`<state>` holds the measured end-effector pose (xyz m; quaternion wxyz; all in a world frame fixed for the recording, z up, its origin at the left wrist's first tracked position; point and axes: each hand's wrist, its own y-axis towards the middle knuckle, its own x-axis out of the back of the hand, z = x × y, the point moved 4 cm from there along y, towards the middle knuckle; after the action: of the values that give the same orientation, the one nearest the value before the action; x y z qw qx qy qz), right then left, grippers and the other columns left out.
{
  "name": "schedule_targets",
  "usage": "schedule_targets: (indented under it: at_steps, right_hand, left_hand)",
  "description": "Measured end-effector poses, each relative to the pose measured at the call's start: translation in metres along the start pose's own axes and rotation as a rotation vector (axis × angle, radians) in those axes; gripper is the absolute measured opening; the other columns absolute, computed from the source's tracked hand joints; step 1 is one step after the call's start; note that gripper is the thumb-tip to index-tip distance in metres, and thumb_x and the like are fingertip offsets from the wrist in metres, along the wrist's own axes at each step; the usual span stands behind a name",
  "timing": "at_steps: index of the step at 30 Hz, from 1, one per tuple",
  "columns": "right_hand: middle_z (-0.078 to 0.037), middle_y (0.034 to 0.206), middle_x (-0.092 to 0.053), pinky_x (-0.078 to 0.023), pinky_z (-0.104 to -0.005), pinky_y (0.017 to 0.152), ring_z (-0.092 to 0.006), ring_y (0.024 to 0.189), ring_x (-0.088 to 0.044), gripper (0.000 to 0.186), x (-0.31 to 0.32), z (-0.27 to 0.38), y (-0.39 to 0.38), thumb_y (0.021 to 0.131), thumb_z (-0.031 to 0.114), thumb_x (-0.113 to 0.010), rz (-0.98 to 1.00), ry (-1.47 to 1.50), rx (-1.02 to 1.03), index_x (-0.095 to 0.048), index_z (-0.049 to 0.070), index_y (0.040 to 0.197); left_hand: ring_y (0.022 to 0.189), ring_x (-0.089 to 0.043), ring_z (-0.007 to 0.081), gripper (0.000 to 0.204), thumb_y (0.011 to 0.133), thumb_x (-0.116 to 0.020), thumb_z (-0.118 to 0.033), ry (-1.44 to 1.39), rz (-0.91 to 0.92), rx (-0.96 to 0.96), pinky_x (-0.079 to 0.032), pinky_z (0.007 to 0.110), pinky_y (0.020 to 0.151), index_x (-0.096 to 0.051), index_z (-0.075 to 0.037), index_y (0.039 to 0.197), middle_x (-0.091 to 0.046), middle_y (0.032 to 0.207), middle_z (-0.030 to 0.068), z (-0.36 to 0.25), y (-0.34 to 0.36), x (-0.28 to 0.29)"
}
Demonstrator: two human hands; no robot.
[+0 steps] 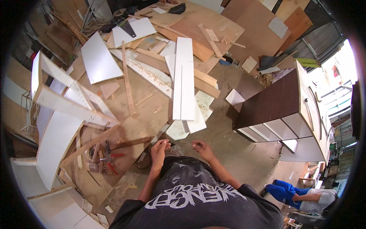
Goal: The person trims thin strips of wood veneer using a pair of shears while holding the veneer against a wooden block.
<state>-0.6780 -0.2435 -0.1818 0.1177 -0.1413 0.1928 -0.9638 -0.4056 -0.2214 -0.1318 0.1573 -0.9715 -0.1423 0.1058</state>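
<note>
Just in front of my torso, my left hand is raised with its fingers curled in and the fingertips close to the thumb. Across a short gap, my right hand has its fingers bent inward, pointing toward the left one. Anything pinched in either hand is too small to make out. Beyond them, nearest to both, a long white board with a dark lengthwise line lies on top of other pieces. Under its near end sits a white panel offcut.
Left stand white cabinet frames; red-handled pliers lie among scraps. A handsaw and a white panel lie farther back. At right stands a dark brown cabinet with white compartments. A person in blue trousers is at lower right.
</note>
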Motion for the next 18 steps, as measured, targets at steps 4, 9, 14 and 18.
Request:
schedule_targets:
  at_steps: [4,9,14,18]
  right_hand:
    - [-0.004,0.107,-0.072,-0.052,-0.0288,0.08,-0.0135,0.093,-0.066,0.032,0.062,0.036,0.037,0.1,0.024,-0.065,-0.038,0.132,-0.103,-0.066,0.005,0.125]
    - [-0.004,0.107,-0.072,-0.052,-0.0288,0.08,-0.0132,0.094,-0.067,0.029,0.108,0.044,0.099,0.1,0.022,-0.064,-0.118,0.209,-0.112,-0.067,0.005,0.124]
    - [-0.005,0.097,-0.072,-0.053,-0.0277,0.075,-0.013,0.083,-0.065,0.027,0.121,0.059,0.157,0.098,0.016,-0.066,0.062,0.306,-0.09,-0.068,0.0,0.12]
    - [-0.007,0.097,-0.073,-0.054,-0.0298,0.077,-0.0133,0.084,-0.066,0.03,0.152,0.068,0.197,0.097,0.019,-0.068,0.212,0.083,0.028,-0.069,-0.002,0.12]
  left_hand:
    - [0.083,-0.07,0.0146,0.025,0.103,-0.06,-0.018,-0.082,0.072,-0.024,-0.057,0.03,0.08,-0.071,0.004,0.108,-0.074,0.092,0.0096,-0.022,0.053,-0.058]
    - [0.087,-0.071,0.0188,0.024,0.102,-0.06,-0.015,-0.106,0.061,-0.021,-0.06,0.034,0.083,-0.069,0.005,0.11,-0.073,0.095,0.0115,-0.035,0.085,-0.102]
    - [0.081,-0.069,0.0165,0.022,0.101,-0.062,-0.014,-0.034,-0.125,-0.024,-0.057,0.032,0.078,-0.07,0.004,0.11,-0.073,0.09,0.0102,-0.026,0.098,-0.126]
    - [0.079,-0.069,0.0174,0.025,0.1,-0.063,-0.018,-0.171,-0.363,-0.029,-0.057,0.032,0.079,-0.07,0.005,0.108,-0.073,0.089,0.0112,-0.016,0.094,-0.161]
